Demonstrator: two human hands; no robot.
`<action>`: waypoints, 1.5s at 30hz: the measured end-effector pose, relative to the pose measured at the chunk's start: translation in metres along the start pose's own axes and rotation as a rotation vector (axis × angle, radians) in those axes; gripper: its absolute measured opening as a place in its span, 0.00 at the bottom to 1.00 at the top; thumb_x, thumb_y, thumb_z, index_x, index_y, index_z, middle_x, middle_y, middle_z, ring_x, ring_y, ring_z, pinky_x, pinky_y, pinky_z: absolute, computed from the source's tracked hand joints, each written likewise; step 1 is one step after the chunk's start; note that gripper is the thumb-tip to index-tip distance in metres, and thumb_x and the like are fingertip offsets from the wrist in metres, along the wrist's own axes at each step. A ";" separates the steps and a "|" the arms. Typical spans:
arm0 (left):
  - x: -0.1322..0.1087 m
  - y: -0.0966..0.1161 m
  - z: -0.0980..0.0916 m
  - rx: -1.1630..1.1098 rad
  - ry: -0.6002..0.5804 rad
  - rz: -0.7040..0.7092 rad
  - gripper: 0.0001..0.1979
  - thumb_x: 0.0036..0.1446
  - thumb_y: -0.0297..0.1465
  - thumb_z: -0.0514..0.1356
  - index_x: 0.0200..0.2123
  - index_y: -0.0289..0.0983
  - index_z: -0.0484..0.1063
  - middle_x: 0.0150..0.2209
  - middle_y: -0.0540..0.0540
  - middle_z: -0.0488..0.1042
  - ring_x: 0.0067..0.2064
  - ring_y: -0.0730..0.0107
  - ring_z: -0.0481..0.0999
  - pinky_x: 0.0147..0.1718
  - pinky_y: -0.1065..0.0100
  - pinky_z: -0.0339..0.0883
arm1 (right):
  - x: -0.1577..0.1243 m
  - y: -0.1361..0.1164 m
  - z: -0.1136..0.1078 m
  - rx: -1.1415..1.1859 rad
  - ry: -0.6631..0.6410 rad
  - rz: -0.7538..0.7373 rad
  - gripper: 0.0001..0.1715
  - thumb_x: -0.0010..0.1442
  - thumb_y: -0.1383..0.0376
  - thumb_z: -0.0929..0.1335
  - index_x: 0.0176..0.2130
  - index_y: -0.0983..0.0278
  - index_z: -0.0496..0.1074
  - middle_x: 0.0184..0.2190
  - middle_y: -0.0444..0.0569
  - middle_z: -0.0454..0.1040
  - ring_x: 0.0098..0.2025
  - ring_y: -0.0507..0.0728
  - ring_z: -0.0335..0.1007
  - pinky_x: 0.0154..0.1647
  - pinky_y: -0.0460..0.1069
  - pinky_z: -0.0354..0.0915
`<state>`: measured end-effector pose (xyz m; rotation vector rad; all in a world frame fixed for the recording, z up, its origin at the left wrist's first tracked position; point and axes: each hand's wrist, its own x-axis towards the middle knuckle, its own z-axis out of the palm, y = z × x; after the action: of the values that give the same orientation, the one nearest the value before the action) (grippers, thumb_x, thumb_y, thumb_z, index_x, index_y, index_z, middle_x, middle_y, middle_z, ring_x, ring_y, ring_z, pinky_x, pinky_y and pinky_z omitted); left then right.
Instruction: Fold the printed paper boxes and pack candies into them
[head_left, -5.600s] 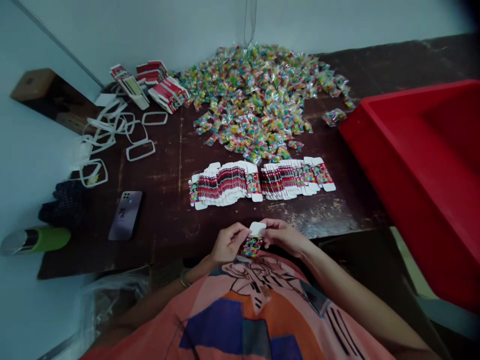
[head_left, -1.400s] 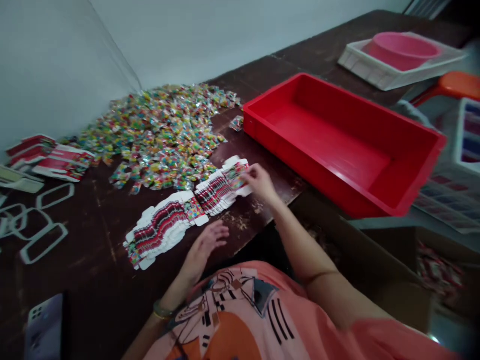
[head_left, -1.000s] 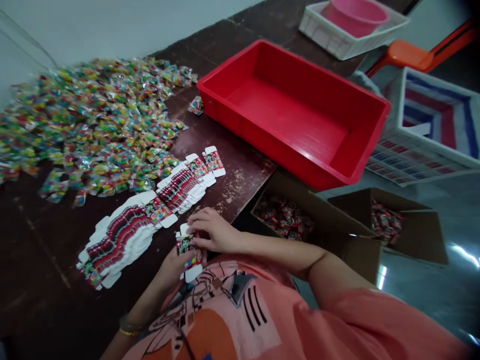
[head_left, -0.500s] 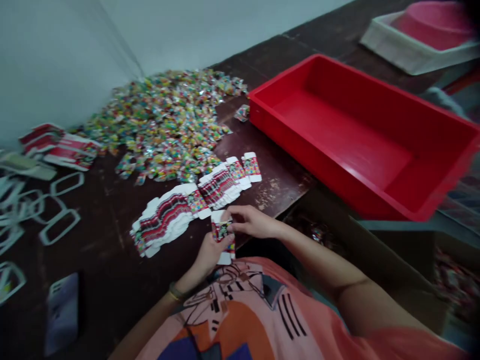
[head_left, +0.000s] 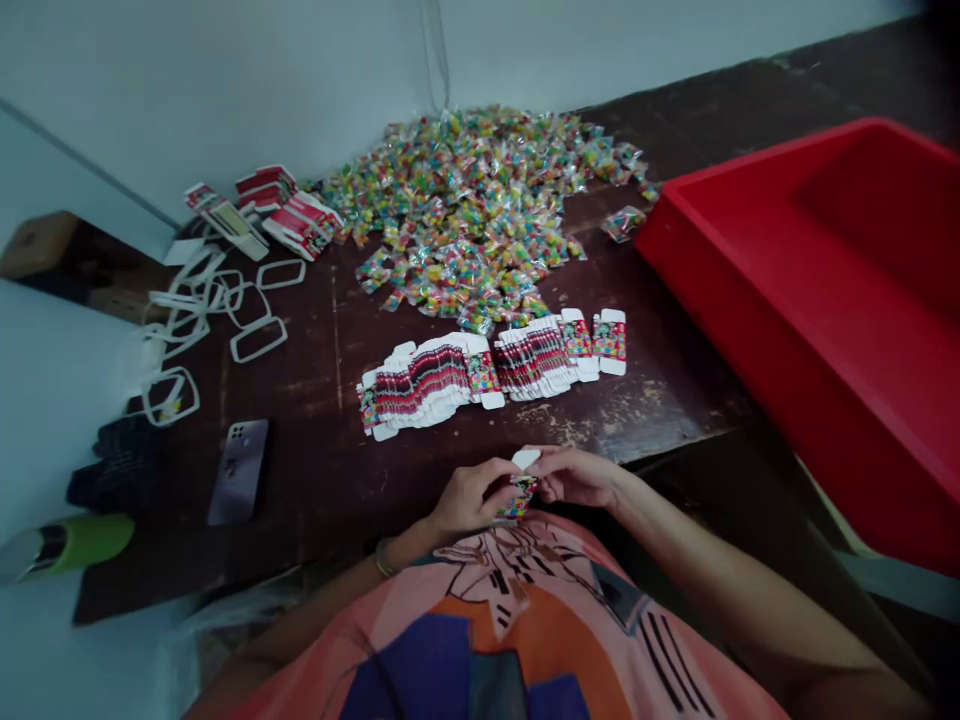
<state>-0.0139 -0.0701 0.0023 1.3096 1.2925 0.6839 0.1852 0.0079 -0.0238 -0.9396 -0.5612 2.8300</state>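
My left hand [head_left: 471,495] and my right hand [head_left: 576,475] meet at the table's near edge, both pinching one small printed carton [head_left: 519,487] with a white flap on top. Just beyond the hands lie two fanned rows of flat red-and-white cartons [head_left: 491,368] on the dark wooden table [head_left: 315,470]. Behind the rows spreads a big heap of small colourful candy packets [head_left: 480,205].
A large red plastic tub [head_left: 825,290] stands at the right. At the left lie a phone [head_left: 238,470], dark gloves [head_left: 112,470], a green bottle [head_left: 71,543], several white plastic rings [head_left: 225,305] and stacked flat cartons [head_left: 277,205]. A white wall runs behind.
My right hand took a flat carton from the right row and brought it to my left hand. My view swung right toward the tub and boxes on the floor, then back.
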 end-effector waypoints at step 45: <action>0.000 -0.015 -0.059 -0.747 0.004 -0.238 0.18 0.55 0.39 0.59 0.44 0.36 0.63 0.40 0.42 0.71 0.38 0.63 0.75 0.32 0.63 0.71 | 0.075 -0.186 -0.024 -1.412 0.875 -0.934 0.21 0.62 0.53 0.58 0.39 0.65 0.70 0.34 0.52 0.76 0.34 0.57 0.71 0.34 0.49 0.65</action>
<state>-0.0726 -0.0562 0.0012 0.5383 1.0184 0.8830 0.1365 0.2041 -0.0135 -1.3003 -2.0664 0.7771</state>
